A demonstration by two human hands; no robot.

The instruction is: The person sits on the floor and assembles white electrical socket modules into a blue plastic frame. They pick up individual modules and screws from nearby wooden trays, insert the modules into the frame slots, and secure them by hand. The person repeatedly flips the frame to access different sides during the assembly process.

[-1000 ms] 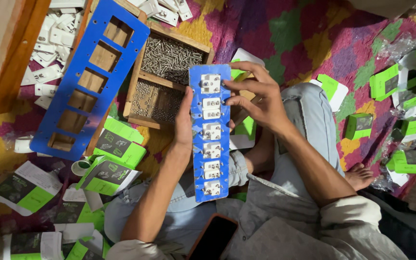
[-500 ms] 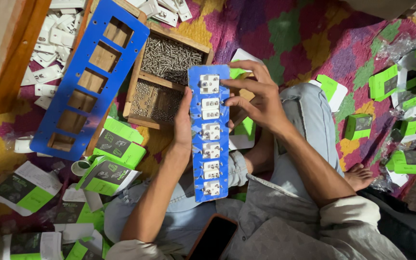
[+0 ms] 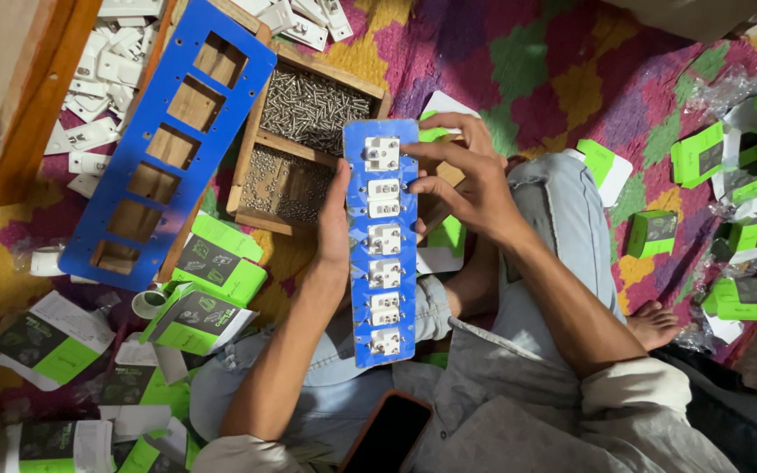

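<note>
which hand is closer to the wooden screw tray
Left. The left hand grips the blue plate's edge right beside the screw tray; the right hand is on the plate's far side.

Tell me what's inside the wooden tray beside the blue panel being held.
The wooden tray has two compartments filled with small metal screws. Its right edge is hidden behind the blue panel and left hand.

Blue switch plate (image 3: 383,241) hemmed: screw tray (image 3: 304,144) at 10 o'clock, green boxes (image 3: 212,280) at 8; patterned mat (image 3: 554,70) open at 1.

Home floor workshop, patterned rug (image 3: 571,70), wooden screw tray (image 3: 308,114), scattered green boxes (image 3: 729,166)
</note>
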